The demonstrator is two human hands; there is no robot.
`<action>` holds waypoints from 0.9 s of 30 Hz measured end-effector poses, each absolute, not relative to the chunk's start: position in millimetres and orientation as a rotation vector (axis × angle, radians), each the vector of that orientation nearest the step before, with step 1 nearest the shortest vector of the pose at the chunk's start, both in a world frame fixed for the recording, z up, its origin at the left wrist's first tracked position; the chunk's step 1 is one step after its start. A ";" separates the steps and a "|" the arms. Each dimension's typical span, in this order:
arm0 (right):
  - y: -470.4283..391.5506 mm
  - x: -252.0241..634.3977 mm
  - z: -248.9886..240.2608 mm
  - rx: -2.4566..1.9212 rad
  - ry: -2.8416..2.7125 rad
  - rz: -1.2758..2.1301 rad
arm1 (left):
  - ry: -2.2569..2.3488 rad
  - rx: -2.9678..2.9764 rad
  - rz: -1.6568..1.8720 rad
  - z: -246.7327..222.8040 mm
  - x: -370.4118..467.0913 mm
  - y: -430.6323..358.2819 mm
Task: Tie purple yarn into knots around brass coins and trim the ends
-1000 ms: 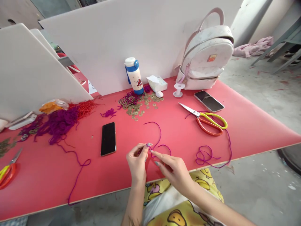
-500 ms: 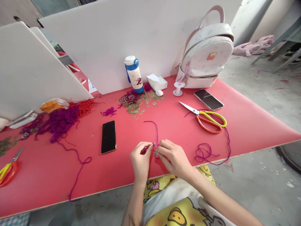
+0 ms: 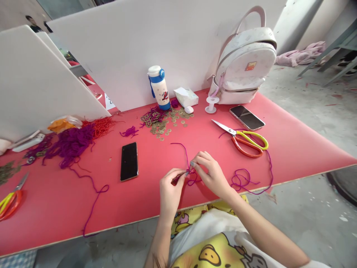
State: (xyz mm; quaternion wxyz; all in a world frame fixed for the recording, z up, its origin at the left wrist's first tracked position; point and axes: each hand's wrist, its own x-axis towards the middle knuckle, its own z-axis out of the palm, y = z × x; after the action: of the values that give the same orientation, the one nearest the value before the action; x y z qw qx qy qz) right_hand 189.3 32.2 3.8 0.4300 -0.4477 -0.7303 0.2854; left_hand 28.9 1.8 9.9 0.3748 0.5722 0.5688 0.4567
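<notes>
Near the front edge of the red table, my left hand point(image 3: 172, 186) pinches a small dark piece with purple cord at its fingertips; whether it is a coin cannot be made out. My right hand point(image 3: 210, 172) is closed just to the right, thumb and forefinger pinching the purple cord point(image 3: 186, 150). One end of this cord runs up across the table, and a loop hangs between and below the hands. Ahead lie bronze coins with square holes point(image 3: 160, 128), some tangled with purple cord. Scissors with yellow and orange handles point(image 3: 248, 143) lie to the right.
A black phone point(image 3: 129, 161) lies left of my hands, another phone point(image 3: 247, 117) at the right. Behind stand a bottle point(image 3: 160, 87), a white spool point(image 3: 212, 105) and a backpack point(image 3: 244, 70). Purple yarn point(image 3: 71, 145) and more scissors point(image 3: 12, 199) are at left. A person shows far back.
My right hand has moved up and slightly right, drawing cord with it. My left hand has shifted a little right. A cord loop now shows more openly below them.
</notes>
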 end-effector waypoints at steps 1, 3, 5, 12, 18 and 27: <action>32.2 188.8 3.9 -1.117 -1.808 0.730 | 1.455 1.464 1.164 9.3 29.3 1.9; 31.9 189.3 4.4 -1.090 -1.791 0.759 | 1.459 1.461 1.169 7.8 29.5 2.0; 32.0 191.8 4.3 -1.052 -1.767 0.800 | 1.464 1.460 1.191 6.6 28.8 2.0; 38.3 199.8 -6.1 -1.075 -1.746 0.919 | 1.466 1.456 1.222 5.3 24.0 2.0; 40.2 197.0 -6.1 -1.057 -1.742 0.921 | 1.454 1.454 1.178 5.3 24.3 2.3; 36.8 194.8 -2.4 -1.051 -1.781 0.864 | 1.476 1.466 1.189 3.1 23.3 1.2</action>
State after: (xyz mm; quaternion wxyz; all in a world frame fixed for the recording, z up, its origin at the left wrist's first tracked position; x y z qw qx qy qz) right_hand 194.8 36.8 -2.4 0.4350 -0.4223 -0.7155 0.3471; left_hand 23.3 1.2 3.1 0.3641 0.5698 0.5738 0.4621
